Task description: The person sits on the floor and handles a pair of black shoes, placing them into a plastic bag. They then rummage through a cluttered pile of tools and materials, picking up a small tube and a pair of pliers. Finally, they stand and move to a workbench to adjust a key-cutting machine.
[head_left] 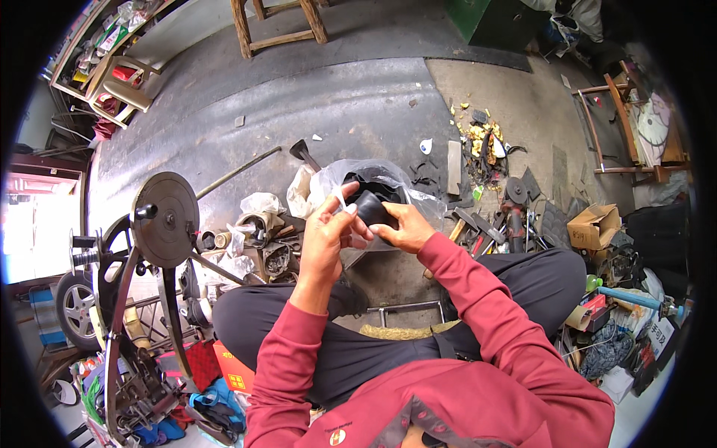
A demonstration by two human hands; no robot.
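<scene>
Between my hands, over an opened clear plastic bag [334, 173], is a smooth, black, curved piece [371, 207]; its exact kind does not show. My right hand [409, 227] grips it from the right, thumb toward me. My left hand [328, 230] is against its left side, thumb and curled fingers on it, while the index finger points up and away. Dark contents show inside the bag just beyond the piece, partly hidden by my fingers. Both sleeves are dark red.
A hand-cranked machine with a big wheel [166, 219] stands close on my left. Hammers [485, 226] and other tools lie to the right, before a cardboard box [594, 226]. Yellow and black scraps [485, 142] litter the floor ahead. A wooden stool [282, 43] stands farther off.
</scene>
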